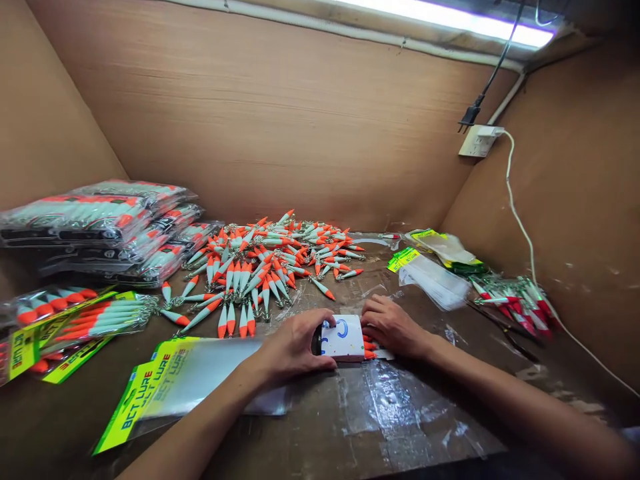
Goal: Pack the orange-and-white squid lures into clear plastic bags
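Observation:
My left hand (299,341) wraps round a small white box (345,338) with blue markings, fingers at its far side and thumb at its near side. Something dark shows at the box's left end. Orange tips of fishing lures (369,350) stick out at its right end. Over them my right hand (393,327) is curled, its fingertips partly hidden against the box and the lures. Beyond both hands lies a big pile of white-and-orange fishing lures (270,257). Clear packing bags (210,370) with yellow-green "BCT LURE" headers lie beside my left forearm.
Stacked plastic packs of lures (100,227) stand at the left, with filled lure bags (100,320) before them. At the right are more clear bags (435,280), red-and-white lures (520,303) and dark-handled pliers (505,330). A white cable (520,220) hangs down the right wall.

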The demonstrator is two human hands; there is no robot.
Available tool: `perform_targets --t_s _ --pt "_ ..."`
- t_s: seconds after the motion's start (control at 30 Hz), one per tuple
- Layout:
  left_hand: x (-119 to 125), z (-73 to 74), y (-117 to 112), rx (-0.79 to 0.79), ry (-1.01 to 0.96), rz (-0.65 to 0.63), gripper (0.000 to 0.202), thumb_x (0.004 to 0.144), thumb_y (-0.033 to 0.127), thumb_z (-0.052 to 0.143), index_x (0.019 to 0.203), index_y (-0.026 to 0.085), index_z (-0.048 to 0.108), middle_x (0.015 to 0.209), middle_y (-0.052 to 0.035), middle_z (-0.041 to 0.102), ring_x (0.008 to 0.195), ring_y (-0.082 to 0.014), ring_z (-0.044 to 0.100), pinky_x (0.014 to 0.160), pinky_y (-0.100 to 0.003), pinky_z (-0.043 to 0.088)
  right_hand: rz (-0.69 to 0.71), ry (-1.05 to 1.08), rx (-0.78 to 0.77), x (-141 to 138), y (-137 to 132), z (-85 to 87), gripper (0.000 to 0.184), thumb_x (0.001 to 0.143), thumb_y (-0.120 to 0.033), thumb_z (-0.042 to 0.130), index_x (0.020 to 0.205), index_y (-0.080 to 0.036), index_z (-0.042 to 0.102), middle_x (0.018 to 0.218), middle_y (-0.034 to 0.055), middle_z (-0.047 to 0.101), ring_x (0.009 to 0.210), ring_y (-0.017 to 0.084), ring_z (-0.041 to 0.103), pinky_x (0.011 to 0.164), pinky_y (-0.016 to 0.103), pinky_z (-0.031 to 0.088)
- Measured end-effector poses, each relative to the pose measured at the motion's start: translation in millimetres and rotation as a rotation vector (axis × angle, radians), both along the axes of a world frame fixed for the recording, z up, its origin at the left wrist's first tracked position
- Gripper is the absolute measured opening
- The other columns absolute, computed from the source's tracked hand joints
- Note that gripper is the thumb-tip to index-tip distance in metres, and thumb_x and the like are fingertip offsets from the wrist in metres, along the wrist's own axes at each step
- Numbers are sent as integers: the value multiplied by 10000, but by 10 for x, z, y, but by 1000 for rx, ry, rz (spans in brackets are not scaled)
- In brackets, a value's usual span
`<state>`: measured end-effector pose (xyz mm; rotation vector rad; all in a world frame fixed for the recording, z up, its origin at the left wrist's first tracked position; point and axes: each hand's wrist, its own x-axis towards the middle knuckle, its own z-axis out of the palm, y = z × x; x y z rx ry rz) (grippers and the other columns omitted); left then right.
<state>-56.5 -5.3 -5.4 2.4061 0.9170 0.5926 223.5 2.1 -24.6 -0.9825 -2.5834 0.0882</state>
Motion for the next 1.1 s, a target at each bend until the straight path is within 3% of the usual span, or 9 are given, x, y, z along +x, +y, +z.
perform_targets --t_s 0.1,0.23,0.37,0.43,0.57,0.67,0.77,0.9,1.1 --pt "-2 8 -5 -21 1 -16 600 660 412 855 1164 250 572 1111 -35 672 949 -238 629 830 -338 479 68 -4 -32 62 46 55 186 988 -260 535 920 -183 690 927 84 664 880 199 545 820 335 426" --pt "-18 30 -16 -51 -6 -24 598 657 432 852 1158 244 584 1121 -42 671 945 -243 629 824 -340 480 208 -66 -285 195 171 399 163 954 -282 589 1003 -225 734 985 59 702 948 197 596 860 315 440" --pt "-37 35 -20 -42 -11 -34 607 653 426 858 1162 243 585 1115 -42 669 951 -244 627 829 -343 481 -10 -16 -414 76 396 666 257 963 -355 543 969 -203 750 837 28 715 722 160 608 657 257 431" --pt "-38 21 -15 -28 -8 -39 613 656 415 858 1174 243 579 1121 -44 664 956 -245 626 832 -347 481 -157 44 -360 -159 523 620 278 959 -374 542 916 -187 744 781 24 708 664 149 585 603 246 390" --pt "-35 -14 -4 -5 -3 -28 624 644 415 864 1168 243 572 1129 -51 660 969 -252 623 837 -354 483 -250 111 -320 -696 731 369 220 847 -384 696 882 -168 723 847 43 719 721 157 597 607 233 371" --pt "-37 -11 -17 -1 9 -6 630 637 414 870 1169 256 571 1135 -44 658 975 -254 620 843 -358 484 -296 155 -282 -818 767 314 135 822 -295 708 856 -165 703 859 43 710 749 163 592 620 236 360" --pt "-30 10 -40 10 -3 -8 644 627 384 883 1175 260 568 1135 -41 655 983 -255 617 845 -361 487 -309 201 -269 -570 649 404 118 891 -268 620 913 -172 687 842 23 696 730 148 581 632 234 370" --pt "-7 26 -50 38 -53 -23 649 629 355 888 1179 255 559 1239 -64 621 1087 -274 598 920 -391 477 -260 298 -309 74 291 500 183 946 -319 559 1009 -183 664 890 17 684 757 146 573 658 235 409" --pt "8 13 -32 15 -60 -12 612 659 334 865 1181 257 555 1259 -70 616 1111 -274 598 947 -407 481 -321 221 -373 624 -194 287 165 935 -345 597 965 -207 683 936 29 688 818 173 606 729 267 452"
